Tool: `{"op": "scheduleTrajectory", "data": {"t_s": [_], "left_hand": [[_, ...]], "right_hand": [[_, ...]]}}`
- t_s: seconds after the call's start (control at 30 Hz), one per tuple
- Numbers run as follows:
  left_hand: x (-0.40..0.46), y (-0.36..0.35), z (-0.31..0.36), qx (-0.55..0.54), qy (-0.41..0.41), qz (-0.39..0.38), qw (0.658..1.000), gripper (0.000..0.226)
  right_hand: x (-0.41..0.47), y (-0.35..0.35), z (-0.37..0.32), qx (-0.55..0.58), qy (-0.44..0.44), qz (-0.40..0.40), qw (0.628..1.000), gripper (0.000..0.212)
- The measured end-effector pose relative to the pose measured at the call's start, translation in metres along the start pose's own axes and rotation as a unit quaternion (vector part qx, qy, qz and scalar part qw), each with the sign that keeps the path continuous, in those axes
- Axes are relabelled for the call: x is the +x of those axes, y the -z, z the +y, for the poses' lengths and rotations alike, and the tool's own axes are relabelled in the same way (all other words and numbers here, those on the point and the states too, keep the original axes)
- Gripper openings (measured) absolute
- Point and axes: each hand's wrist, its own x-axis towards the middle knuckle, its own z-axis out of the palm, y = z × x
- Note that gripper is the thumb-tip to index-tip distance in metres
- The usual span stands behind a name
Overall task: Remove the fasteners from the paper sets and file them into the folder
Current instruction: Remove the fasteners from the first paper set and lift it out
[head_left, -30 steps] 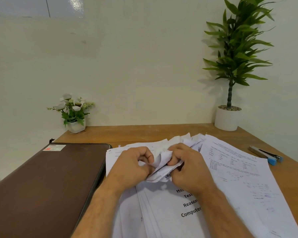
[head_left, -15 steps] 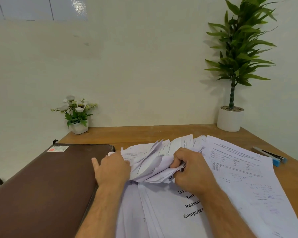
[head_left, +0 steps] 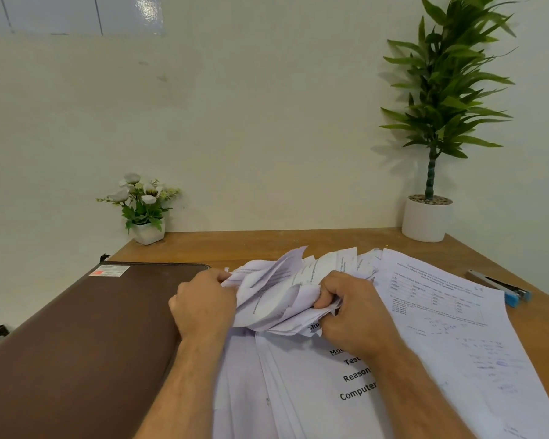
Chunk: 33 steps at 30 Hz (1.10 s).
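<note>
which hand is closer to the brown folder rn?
Left. The left hand grips the crumpled papers right at the brown folder edge; the right hand grips them further right, away from it.

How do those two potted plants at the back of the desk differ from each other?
The flower plant at the back left is short and bears white blooms; the leafy plant at the back right is tall with only green leaves on one upright stem. Its round pot looks bigger than the flower plant's squarish one. Both pots are white and stand against the wall.
</note>
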Motion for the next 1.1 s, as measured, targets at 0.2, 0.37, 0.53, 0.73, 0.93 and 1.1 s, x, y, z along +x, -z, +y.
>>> {"op": "scheduleTrajectory", "data": {"t_s": [0.2, 0.37, 0.53, 0.73, 0.93, 1.1], "left_hand": [[0.004, 0.009, 0.0, -0.257, 0.065, 0.061, 0.962, 0.046], [0.002, 0.008, 0.003, -0.281, 0.04, 0.031, 0.958, 0.008], [0.003, 0.01, 0.007, -0.348, 0.027, 0.128, 0.928, 0.024], [0.0, 0.013, 0.011, -0.305, -0.004, 0.132, 0.943, 0.013], [-0.016, 0.008, 0.014, -0.257, -0.059, 0.134, 0.955, 0.034], [-0.021, 0.027, 0.023, -0.31, -0.059, 0.136, 0.939, 0.043]], "right_hand": [[0.0, -0.004, 0.001, -0.003, 0.009, 0.001, 1.0, 0.013], [0.0, -0.004, 0.001, -0.013, 0.027, 0.009, 1.0, 0.013], [0.001, -0.006, 0.004, -0.021, 0.021, 0.022, 0.999, 0.019], [0.001, -0.01, 0.002, -0.016, 0.029, 0.038, 0.999, 0.017], [0.002, -0.009, -0.008, -0.072, 0.07, 0.121, 0.988, 0.028], [0.005, -0.005, -0.011, -0.096, 0.117, 0.134, 0.979, 0.017]]}}
